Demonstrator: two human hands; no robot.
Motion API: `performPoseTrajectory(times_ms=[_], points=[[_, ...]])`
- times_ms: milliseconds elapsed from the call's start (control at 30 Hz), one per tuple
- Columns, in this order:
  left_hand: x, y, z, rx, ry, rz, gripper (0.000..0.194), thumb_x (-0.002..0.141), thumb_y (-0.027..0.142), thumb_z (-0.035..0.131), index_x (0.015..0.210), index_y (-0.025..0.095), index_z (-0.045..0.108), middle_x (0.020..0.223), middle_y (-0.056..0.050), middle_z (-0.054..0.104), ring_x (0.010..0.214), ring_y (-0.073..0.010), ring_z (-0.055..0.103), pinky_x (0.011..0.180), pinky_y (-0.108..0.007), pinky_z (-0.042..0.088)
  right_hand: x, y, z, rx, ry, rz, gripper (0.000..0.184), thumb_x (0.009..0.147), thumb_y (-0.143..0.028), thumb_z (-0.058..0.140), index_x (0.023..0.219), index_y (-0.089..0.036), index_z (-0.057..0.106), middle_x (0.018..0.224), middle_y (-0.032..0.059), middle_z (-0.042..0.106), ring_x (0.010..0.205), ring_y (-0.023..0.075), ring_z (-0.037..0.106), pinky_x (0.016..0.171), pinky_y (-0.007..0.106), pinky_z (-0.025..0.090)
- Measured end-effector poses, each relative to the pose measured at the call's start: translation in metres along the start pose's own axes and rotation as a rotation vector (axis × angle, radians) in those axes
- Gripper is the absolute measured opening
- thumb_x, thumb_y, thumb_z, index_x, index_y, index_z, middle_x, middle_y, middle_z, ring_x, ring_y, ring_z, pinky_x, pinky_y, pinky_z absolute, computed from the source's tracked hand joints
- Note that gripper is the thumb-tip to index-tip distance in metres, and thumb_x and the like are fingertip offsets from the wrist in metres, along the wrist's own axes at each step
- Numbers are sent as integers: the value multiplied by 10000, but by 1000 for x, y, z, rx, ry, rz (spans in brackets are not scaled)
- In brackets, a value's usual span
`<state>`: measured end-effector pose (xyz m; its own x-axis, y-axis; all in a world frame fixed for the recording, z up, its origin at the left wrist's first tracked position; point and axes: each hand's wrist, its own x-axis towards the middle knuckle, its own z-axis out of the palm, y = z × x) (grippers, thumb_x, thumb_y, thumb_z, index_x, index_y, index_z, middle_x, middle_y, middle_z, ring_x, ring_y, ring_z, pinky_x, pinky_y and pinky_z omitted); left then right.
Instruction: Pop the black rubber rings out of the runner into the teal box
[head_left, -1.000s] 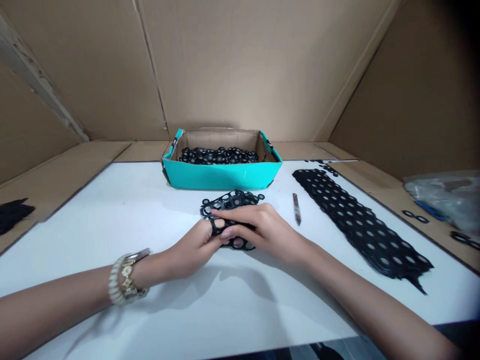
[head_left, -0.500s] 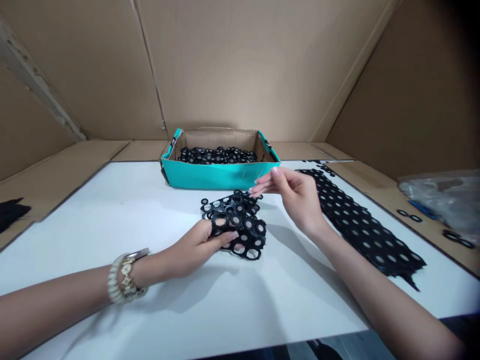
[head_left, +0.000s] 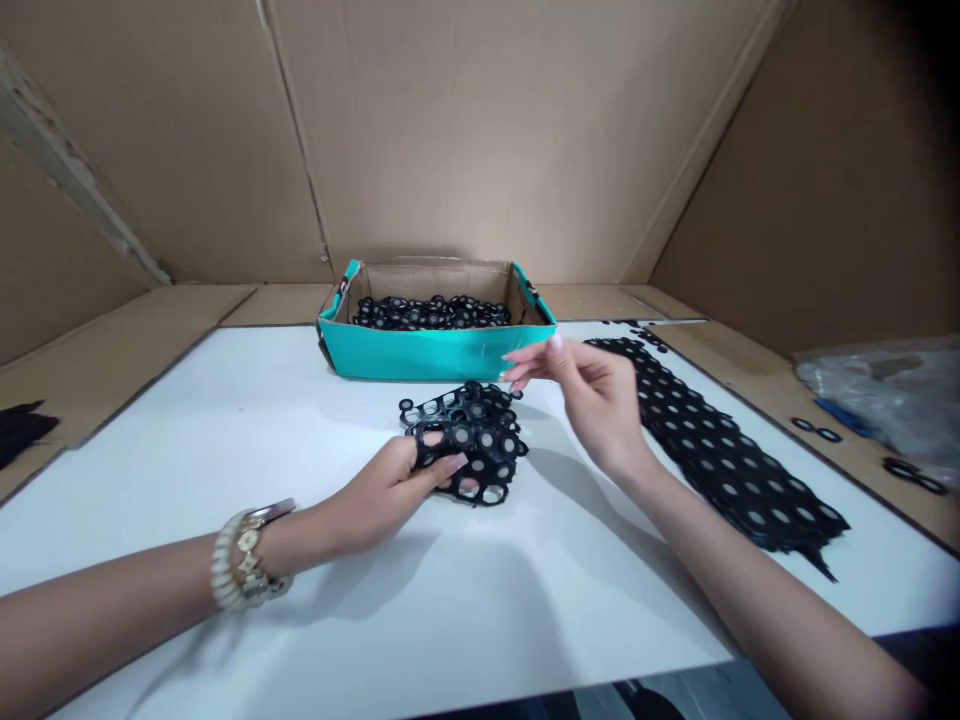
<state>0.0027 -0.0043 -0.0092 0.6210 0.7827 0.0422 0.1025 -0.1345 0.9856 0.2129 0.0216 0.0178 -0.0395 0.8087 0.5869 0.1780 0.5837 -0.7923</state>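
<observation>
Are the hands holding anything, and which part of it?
The left hand is holding a black spotted sheet by its left side, as seen in the picture. I see nothing held in the right hand.

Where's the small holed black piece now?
In the head view, the small holed black piece is just below centre, gripped in the left hand, nearer than the black ring cluster and turquoise box, left of the right hand.
</observation>
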Motion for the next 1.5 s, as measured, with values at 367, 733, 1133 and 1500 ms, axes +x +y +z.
performPoseTrajectory(times_ms=[367, 733, 1133, 1500], points=[[-4, -4, -2, 127, -45, 21, 238, 948, 336, 494, 920, 149, 638, 848, -24, 672, 802, -139, 618, 748, -220, 491, 1, 0, 0, 23, 61, -18, 303, 979, -344, 472, 822, -182, 675, 726, 27, 691, 558, 145, 633, 596, 299, 538], [2, 4, 5, -262, 280, -79, 291, 799, 335, 723, 984, 128, 634, 967, -41, 697, 862, -152, 672, 798, -241, 558, -8, -1, 5, -454, -358, -284, 350, 973, -372, 487, 1270, -227, 602, 1198, 86, 610, 1124, 228, 556, 967, 398, 459], [0, 7, 2, -74, 195, 19, 226, 847, 353, 647, 906, 140, 696, 962, -57, 731, 887, -190, 683, 805, -275, 575, -5, -7, 6, -105, -165, 71, 396, 948, -462, 501, 771, -178, 713, 696, 35, 709, 641, 172, 665, 630, 287, 528], [4, 8, 0, -131, 426, -16, 395, 722, 342, 795, 1024, 139, 640, 1050, -51, 694, 967, -197, 661, 824, -277, 575, -2, 11, 3, -511, -306, -218, 276, 963, -308, 516, 1177, -240, 677, 1185, 67, 659, 1104, 227, 591, 968, 402, 455]])
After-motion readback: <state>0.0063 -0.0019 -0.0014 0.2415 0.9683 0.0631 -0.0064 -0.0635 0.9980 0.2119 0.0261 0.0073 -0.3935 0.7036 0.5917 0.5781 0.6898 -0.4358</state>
